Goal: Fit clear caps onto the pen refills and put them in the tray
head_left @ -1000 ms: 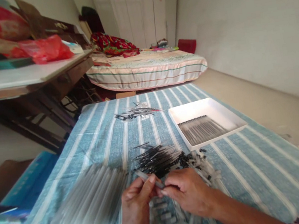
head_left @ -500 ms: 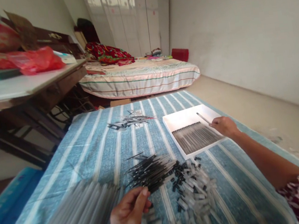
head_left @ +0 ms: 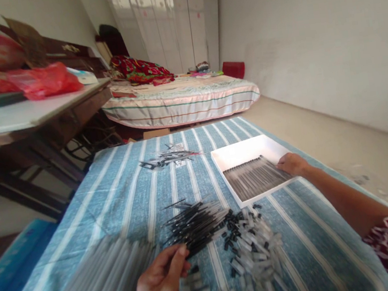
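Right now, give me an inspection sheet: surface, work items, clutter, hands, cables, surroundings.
Surface: striped blue cloth.
Work items: white box holding lined-up slim sticks; dark rods, piled; small clear and black pieces, loose; grey tubes, blurred.
Clutter: thin pieces scattered at the far end.
Hands: left hand at the dark rods' near edge; right hand at the sticks' right end; grips unclear.
Cables: nothing seen.
Surroundings: bed, white cabinet, side table bearing a red bag.

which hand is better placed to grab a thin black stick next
Probably the left hand: it is right beside the pile of black sticks, while the right hand is farther off, at the white box.
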The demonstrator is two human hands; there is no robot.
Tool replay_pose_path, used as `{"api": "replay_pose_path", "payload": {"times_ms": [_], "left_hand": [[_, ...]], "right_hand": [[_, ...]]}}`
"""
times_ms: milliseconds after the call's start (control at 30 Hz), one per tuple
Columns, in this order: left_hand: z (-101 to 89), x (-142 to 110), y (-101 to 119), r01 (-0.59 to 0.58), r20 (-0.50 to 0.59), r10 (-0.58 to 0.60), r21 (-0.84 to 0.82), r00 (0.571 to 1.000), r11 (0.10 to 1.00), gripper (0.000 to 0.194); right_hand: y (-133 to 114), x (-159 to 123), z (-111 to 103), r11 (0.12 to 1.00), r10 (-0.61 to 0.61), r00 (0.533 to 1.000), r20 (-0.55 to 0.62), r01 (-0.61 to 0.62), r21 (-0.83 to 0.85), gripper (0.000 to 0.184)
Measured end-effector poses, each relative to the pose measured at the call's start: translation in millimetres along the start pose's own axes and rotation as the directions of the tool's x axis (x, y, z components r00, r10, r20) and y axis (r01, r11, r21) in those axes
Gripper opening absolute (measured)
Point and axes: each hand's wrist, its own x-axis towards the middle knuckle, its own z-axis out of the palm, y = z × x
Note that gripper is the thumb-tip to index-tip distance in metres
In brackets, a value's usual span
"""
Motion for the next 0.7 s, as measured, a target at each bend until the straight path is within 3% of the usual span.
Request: {"api": "replay_pose_path", "payload": {"times_ms": [233,433,700], "left_hand": [[-3.0,1.6,-2.0,0.013,0.003,-0.013,-0.018,1.000,1.000,0.030],[-2.8,1.8,-2.5,0.043,-0.009,-0.043,0.012,0.999,0.999,0.028],[-10.4,3.8,3.1,0.048,-0.098,-0.043,0.044,0.994,0.998,0.020]], "right_hand": [[-1.0,-1.1,-1.0,0.999,0.002,1.000,0.016,-0.002,-0.033,0.030],[-4.6,-3.0,-1.0,0.999,-0.016,1.000,-0.011,0.016,-0.040,0.021],[-2.4,-0.5,3.1,0.998,-0.052,0.996,-0.078,0.048,-0.049,0.027]]}}
